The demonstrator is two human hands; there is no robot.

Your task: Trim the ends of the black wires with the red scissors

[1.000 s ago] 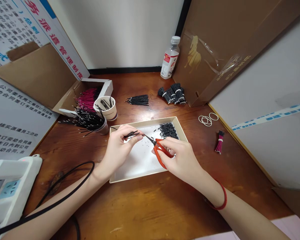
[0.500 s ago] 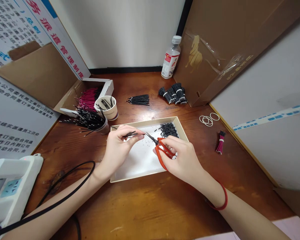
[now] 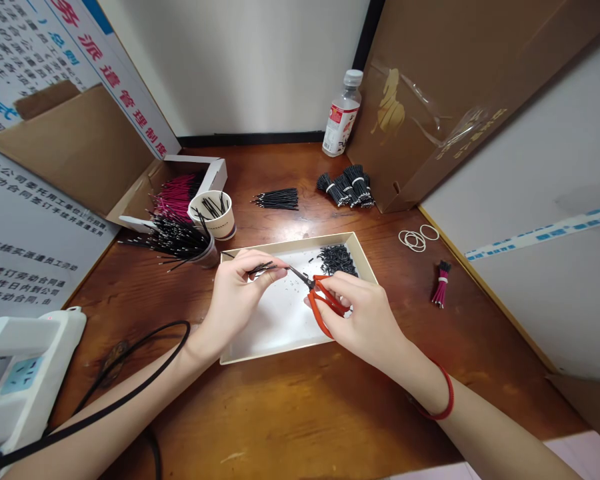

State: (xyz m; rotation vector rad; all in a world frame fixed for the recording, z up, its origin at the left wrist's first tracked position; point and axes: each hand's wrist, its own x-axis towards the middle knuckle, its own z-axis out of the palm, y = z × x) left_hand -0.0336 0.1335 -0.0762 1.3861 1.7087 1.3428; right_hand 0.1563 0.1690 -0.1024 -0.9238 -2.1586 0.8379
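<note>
My left hand (image 3: pixel 246 283) is closed in a pinch on several short black wires (image 3: pixel 261 268), held over the left part of a shallow white box (image 3: pixel 260 340). In my right hand (image 3: pixel 365 313) is a pair of red-handled scissors (image 3: pixel 324 310), whose narrow dark blades point left. The blade tips meet the wire end at my left thumb and forefinger; whether they cut through it is too small to tell. Below the blades, tiny scraps lie on the box floor, and a heap of short black offcuts (image 3: pixel 337 259) fills its far right corner.
Left of the box stand a cup of black wires (image 3: pixel 180 240), a paper cup (image 3: pixel 215 217) and a carton of pink wires (image 3: pixel 173 197). Behind lie loose black wires (image 3: pixel 276 199) and tied bundles (image 3: pixel 347 187). Rubber bands (image 3: pixel 413 240) and a pink bundle (image 3: pixel 441 285) are at right. A black cable (image 3: pixel 130 393) crosses my left forearm.
The scissors have shifted slightly left and their blades have closed at the wire end. A small dark piece now shows just above the blades. My left hand has hardly moved.
</note>
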